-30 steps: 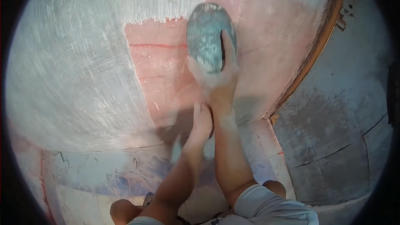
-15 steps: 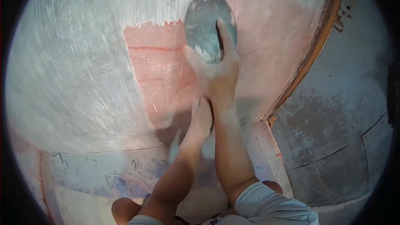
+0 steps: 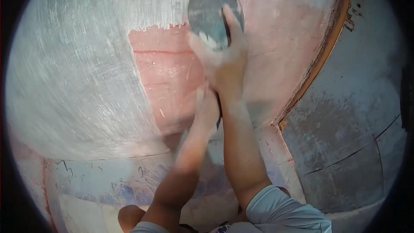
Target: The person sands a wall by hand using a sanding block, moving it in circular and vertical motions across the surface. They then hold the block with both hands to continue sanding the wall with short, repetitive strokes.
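A dusty dark-grey sander (image 3: 209,11) with a rounded oval head is against a large curved surface, over the border between scraped grey and pink. My right hand (image 3: 222,58) grips it from below, thumb and fingers spread around the near end of its head. Just under the right wrist, my left hand (image 3: 208,110) is closed around the tool's dark rear part, mostly hidden by the hand and forearm. Both hands are powdered with pale dust and somewhat blurred. The bare red-pink patch (image 3: 166,69) lies left of my hands.
Scraped grey coating (image 3: 86,60) covers the left of the curved surface. A brown raised edge (image 3: 321,67) curves down its right side. Beyond it lies a stained grey floor (image 3: 340,146) with dark cracks. A ledge (image 3: 99,174) runs along the bottom, near my knees.
The sander and both hands have moved a little up the surface, the sander slightly to the left. The grip of both hands looks the same.
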Action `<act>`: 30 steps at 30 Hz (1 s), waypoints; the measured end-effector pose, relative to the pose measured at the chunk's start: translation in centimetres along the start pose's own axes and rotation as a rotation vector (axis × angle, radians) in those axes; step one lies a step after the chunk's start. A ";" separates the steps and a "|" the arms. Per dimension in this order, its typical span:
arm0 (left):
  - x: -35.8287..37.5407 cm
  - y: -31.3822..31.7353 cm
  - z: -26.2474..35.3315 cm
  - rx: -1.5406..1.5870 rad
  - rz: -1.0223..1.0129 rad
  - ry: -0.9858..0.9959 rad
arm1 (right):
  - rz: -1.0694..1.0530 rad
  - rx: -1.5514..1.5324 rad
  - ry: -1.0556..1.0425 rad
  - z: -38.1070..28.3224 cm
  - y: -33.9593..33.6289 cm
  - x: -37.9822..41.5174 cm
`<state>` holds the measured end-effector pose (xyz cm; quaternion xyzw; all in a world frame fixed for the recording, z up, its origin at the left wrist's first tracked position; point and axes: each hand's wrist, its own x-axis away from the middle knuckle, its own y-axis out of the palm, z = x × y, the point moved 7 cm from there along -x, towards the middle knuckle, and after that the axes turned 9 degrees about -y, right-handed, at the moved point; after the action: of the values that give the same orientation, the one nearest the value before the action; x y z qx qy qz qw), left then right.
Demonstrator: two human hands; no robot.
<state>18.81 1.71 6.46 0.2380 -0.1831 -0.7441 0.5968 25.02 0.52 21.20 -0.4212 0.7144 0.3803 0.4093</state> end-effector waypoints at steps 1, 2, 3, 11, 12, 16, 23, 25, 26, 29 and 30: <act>0.0 1.2 1.8 0.027 -0.026 -0.025 | 0.006 0.002 0.001 -0.1 0.1 -0.8; -0.2 1.6 2.4 0.025 -0.031 -0.027 | 0.001 0.024 -0.043 -1.0 0.2 -1.6; -0.5 2.0 2.8 0.004 -0.053 -0.031 | -0.005 0.046 -0.087 -1.6 0.2 -2.1; 0.4 -3.8 -8.3 0.076 0.100 -0.357 | -0.037 0.078 0.067 0.3 -1.3 3.8; 0.5 -2.9 -7.3 0.078 0.105 -0.358 | -0.041 0.076 0.071 0.3 -1.2 3.4; -1.0 0.2 0.6 0.110 0.085 -0.102 | -0.019 0.038 -0.016 -0.8 0.1 -1.5; 0.2 -0.8 -2.3 0.036 0.003 -0.152 | -0.042 0.079 -0.080 -0.9 -0.5 0.5; 2.4 -0.8 -2.1 0.134 0.101 -0.223 | -0.046 0.098 -0.063 -0.6 -0.9 2.2; 1.9 -1.1 -2.9 0.134 0.099 -0.226 | -0.053 0.122 -0.051 -0.3 -1.1 2.5; 0.6 0.2 -3.2 0.246 0.039 -0.250 | -0.030 0.107 -0.042 -1.1 -0.7 0.3; 2.0 2.6 0.8 0.200 0.025 -0.209 | -0.014 0.124 -0.092 -1.4 -0.5 -0.8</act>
<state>20.07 -0.83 8.28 0.2150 -0.3204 -0.7353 0.5572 25.35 -0.66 22.30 -0.3823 0.7141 0.3515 0.4694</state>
